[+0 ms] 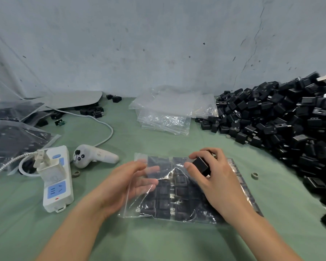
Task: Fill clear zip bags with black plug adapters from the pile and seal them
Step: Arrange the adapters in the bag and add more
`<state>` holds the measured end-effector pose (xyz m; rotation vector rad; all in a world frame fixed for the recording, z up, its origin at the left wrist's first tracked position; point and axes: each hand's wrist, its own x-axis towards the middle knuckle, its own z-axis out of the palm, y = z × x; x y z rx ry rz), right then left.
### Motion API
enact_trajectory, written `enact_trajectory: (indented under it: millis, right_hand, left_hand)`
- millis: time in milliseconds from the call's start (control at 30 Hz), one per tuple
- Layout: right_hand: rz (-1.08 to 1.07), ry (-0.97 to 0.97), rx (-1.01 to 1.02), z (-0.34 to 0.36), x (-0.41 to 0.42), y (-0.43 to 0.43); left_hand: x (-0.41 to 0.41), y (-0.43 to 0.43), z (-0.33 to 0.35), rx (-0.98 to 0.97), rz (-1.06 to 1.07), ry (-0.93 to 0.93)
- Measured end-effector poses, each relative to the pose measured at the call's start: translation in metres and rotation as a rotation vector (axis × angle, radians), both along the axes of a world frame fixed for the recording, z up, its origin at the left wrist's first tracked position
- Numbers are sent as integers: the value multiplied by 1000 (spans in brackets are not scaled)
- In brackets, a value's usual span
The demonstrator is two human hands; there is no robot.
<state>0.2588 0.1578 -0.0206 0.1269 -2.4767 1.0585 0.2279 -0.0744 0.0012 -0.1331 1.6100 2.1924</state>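
Your right hand [215, 178] pinches one black adapter [200, 165] between thumb and curled fingers, holding it just above the upper edge of the clear zip bag [177, 202]. That bag lies flat on the green table [158, 242] right in front of you, and rows of black adapters already show through its plastic. Your left hand [128, 181] is at the bag's left end; its fingers [147, 186] are nearly straight and slightly spread, and you see them through the clear film, so they lie under or inside a layer of it. I cannot tell whether the thumb presses the film from above

The big pile of adapters [282, 125] slopes along the right side of the table up against the wall, well within reach of your right arm. A stack of empty bags [167, 113] sits behind the bag you are working on, touching the pile's left edge. To your left stand a white power strip [57, 185] with a plug in it and a white handheld controller [94, 156] just beside it. A white cable [109, 132] loops behind them. Filled bags [13, 140] lie at the far left, and a few loose adapters are scattered near them. A small ring [254, 175] rests on the table between the bag and the pile
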Motion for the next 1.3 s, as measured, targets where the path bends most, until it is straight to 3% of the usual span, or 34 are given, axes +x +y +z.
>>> enact_trajectory:
  millis: [67,133,233,300,367,500,733,1000,1167,1233,1300]
  right_hand:
    - [3,-3,43,-1,0,-1]
    - [-2,1,66,-1,-1,-2]
    - [1,14,96,1,-1,-6]
    - [2,31,136,2,-1,-10]
    - [-6,60,181,3,-1,-14]
    - [-7,158,245,5,2,-23]
    - [25,234,340,6,8,-30]
    - [60,237,347,7,5,-33]
    - [6,195,325,3,0,-27]
    - [-25,176,272,3,-1,-21]
    - [-42,118,134,4,-4,-14]
  left_hand:
    - [-1,-1,3,-19,77,-26]
    - [-2,-4,1,-169,241,15]
    - [-1,-8,-4,-724,527,365]
    - [8,-2,1,-865,558,652]
    - [18,12,7,-795,427,758]
    - [34,43,3,-724,141,755]
    - [45,54,5,-703,-9,707]
    - [50,56,4,-571,131,654]
    - [31,29,12,-452,357,521]
    - [21,2,11,-543,443,474]
    - [14,-25,2,-816,454,422]
